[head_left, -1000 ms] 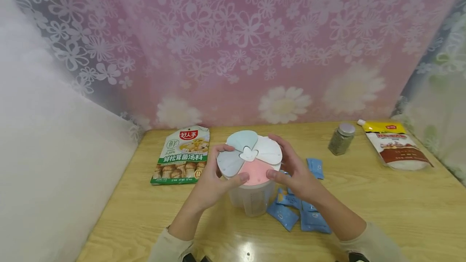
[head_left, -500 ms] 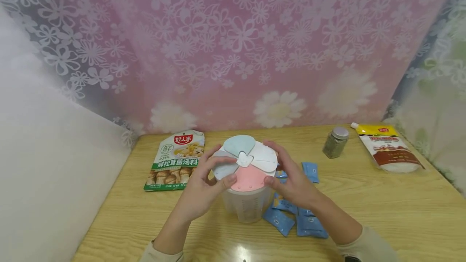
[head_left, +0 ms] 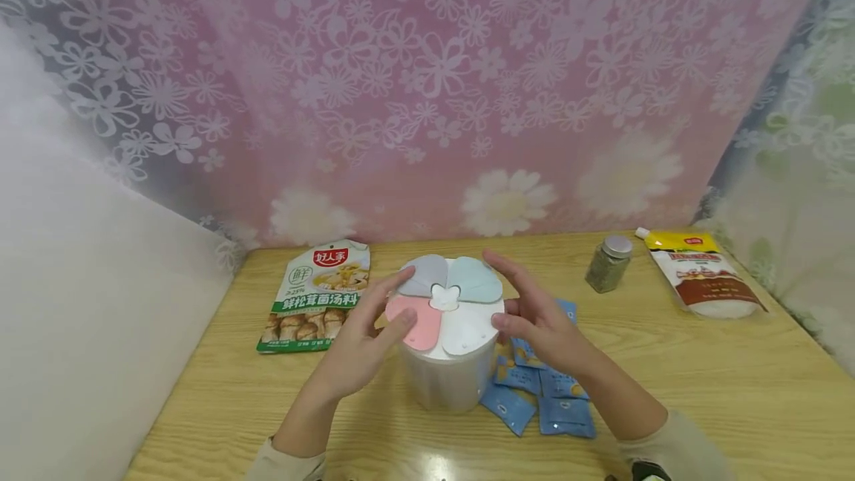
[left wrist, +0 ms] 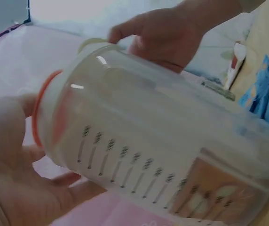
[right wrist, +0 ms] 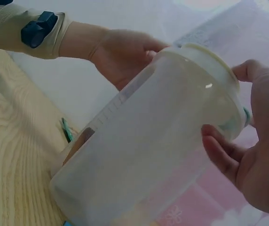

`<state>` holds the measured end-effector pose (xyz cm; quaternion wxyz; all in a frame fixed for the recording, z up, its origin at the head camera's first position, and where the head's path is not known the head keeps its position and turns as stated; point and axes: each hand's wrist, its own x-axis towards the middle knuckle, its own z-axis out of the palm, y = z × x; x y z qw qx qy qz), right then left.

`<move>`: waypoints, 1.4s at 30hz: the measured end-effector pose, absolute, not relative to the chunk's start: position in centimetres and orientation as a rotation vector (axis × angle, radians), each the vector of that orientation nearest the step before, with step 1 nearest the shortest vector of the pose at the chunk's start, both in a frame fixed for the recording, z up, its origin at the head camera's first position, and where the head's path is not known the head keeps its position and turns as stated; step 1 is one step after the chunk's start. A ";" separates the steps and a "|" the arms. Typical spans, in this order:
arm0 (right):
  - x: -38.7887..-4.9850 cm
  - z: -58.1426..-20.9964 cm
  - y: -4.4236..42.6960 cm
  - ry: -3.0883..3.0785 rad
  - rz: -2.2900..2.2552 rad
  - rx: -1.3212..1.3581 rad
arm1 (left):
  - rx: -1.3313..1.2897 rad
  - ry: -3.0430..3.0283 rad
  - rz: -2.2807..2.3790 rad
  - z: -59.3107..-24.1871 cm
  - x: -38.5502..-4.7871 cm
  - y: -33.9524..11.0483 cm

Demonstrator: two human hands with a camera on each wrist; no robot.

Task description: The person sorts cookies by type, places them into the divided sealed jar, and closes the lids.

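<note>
A translucent round storage canister (head_left: 449, 386) stands on the table under a lid with pink (head_left: 422, 331), white (head_left: 470, 331), green (head_left: 476, 282) and grey flaps (head_left: 426, 275). My left hand (head_left: 361, 344) grips the lid's left edge, its thumb on the pink flap. On the right side my right hand (head_left: 544, 332) holds the rim, with the thumb at the white flap's edge. In the left wrist view, measuring marks run down the canister wall (left wrist: 125, 162), and a brown picture panel (left wrist: 209, 188) shows near its base. My farther fingers are partly hidden behind the lid.
Several blue sachets (head_left: 568, 416) lie right of the canister. A green and white mushroom soup packet (head_left: 319, 301) lies at the left. Farther back right are a small jar (head_left: 608, 264) of dried herbs and a spouted yellow, white and brown pouch (head_left: 704, 277).
The lid and canister have turned clockwise seen from above. The pink flap has gone from the front to the front left, the green one to the back right. My left fingers have shifted along the rim.
</note>
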<state>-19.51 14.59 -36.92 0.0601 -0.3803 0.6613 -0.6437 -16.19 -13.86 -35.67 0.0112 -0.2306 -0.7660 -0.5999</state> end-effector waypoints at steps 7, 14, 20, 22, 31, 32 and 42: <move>-19.2 -36.1 15.3 2.164 -1.730 -1.080 | -0.573 -2.220 -1.922 -36.4 -17.0 -13.2; -19.2 -36.6 15.1 2.197 -1.732 -1.105 | -0.976 -2.319 -1.786 -37.0 -16.6 -13.5; -19.1 -36.5 15.0 2.532 -1.580 -1.190 | -0.899 -2.364 -1.716 -37.0 -16.7 -13.5; -19.1 -36.6 15.0 2.609 -1.546 -1.200 | -0.836 -2.368 -1.695 -36.9 -16.6 -13.3; -18.9 -36.8 14.5 2.442 -1.743 -1.069 | -0.538 -2.180 -1.798 -36.7 -16.6 -11.9; -18.9 -36.8 14.4 2.410 -1.758 -1.064 | -0.510 -2.183 -1.809 -36.7 -16.6 -11.9; -19.6 -37.1 15.2 2.135 -1.842 -1.042 | -0.543 -2.175 -1.807 -36.9 -16.7 -12.1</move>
